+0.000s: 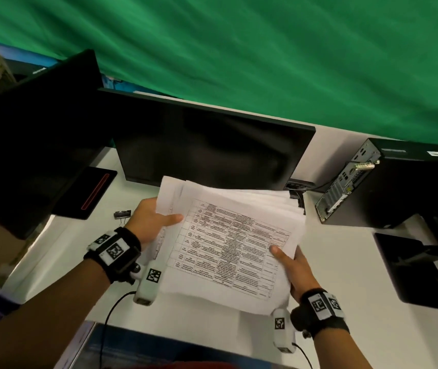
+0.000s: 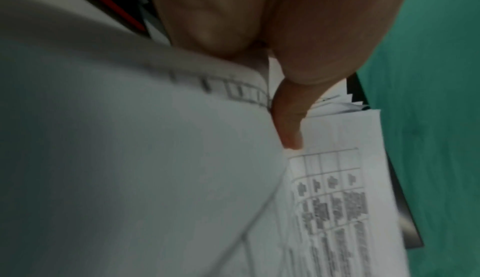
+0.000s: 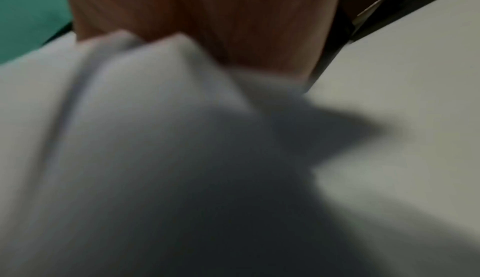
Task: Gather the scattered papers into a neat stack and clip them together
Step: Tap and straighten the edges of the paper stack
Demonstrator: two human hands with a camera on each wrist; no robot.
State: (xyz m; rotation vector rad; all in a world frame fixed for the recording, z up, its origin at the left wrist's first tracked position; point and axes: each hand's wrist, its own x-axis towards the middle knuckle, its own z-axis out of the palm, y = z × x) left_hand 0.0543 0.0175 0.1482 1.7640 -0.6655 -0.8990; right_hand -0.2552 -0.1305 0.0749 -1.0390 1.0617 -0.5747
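Green cloth hangs behind a white desk in the head view, where a dark monitor stands at the back, a second dark screen leans in from the left, and a black computer tower sits to the right, its rear ports facing the middle. Both hands hold an uneven stack of papers above the desk, just in front of the monitor: the left hand grips the left edge with its thumb on the printed table of the top sheet, and the right hand grips the lower right corner, thumb on top. A black binder clip lies on the desk beside the left hand, apart from the papers. From the left wrist, the left thumb presses on the printed sheet, blurred, with green cloth to the right. From the right wrist, blurred white paper fills most of the picture below the right palm, hiding the fingers; pale desk shows at right.
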